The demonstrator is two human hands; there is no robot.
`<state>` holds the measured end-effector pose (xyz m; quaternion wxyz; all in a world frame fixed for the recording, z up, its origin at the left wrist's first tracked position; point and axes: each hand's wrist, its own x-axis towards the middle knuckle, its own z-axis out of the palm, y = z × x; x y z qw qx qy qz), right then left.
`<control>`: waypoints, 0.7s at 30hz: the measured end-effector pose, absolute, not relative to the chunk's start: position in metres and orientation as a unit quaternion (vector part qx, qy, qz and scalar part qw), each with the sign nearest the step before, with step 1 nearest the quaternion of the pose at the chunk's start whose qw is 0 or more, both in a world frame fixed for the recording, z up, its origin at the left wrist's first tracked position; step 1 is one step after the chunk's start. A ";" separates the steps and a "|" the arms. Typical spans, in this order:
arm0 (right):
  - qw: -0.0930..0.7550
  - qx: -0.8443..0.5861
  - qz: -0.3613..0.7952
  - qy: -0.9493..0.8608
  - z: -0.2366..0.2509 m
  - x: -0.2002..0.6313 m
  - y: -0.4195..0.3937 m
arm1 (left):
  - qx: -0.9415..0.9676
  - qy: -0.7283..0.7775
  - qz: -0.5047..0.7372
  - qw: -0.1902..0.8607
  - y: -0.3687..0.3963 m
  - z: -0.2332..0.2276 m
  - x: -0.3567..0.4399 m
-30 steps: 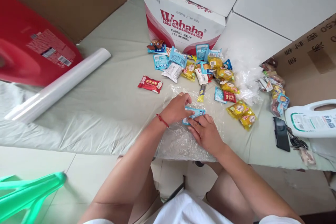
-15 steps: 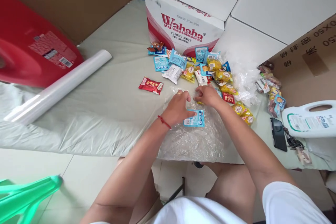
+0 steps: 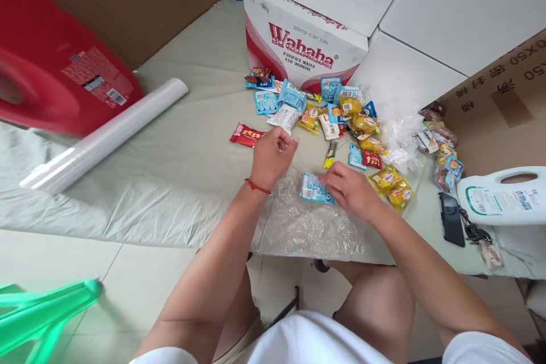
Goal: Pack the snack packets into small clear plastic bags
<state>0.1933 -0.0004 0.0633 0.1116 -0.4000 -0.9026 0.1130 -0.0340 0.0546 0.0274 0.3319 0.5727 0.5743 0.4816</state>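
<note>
Partly under right grip [image 3: 353,190], blue packet [image 3: 313,190]

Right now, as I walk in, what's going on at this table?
A person's right hand is on a blue packet, which lies over a crumpled clear plastic sheet; how firmly it is held isn't clear. The left hand is next to a red packet, and I can't tell if it holds anything. More packets lie in front of the Wahaha box.

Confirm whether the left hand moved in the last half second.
Yes: the left hand moved leftward and closer to the box, now overlapping the red packet in view.
</note>
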 end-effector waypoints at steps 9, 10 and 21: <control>0.076 -0.324 0.133 -0.933 0.041 0.198 -0.035 | 0.580 0.552 0.546 0.248 0.053 0.046 -0.059; 0.077 -0.323 0.130 -0.934 0.041 0.197 -0.035 | 0.622 0.527 0.532 0.229 0.047 0.052 -0.058; 0.143 -0.371 0.159 -0.904 0.052 0.215 -0.064 | 0.873 0.393 0.078 0.279 0.001 0.032 -0.011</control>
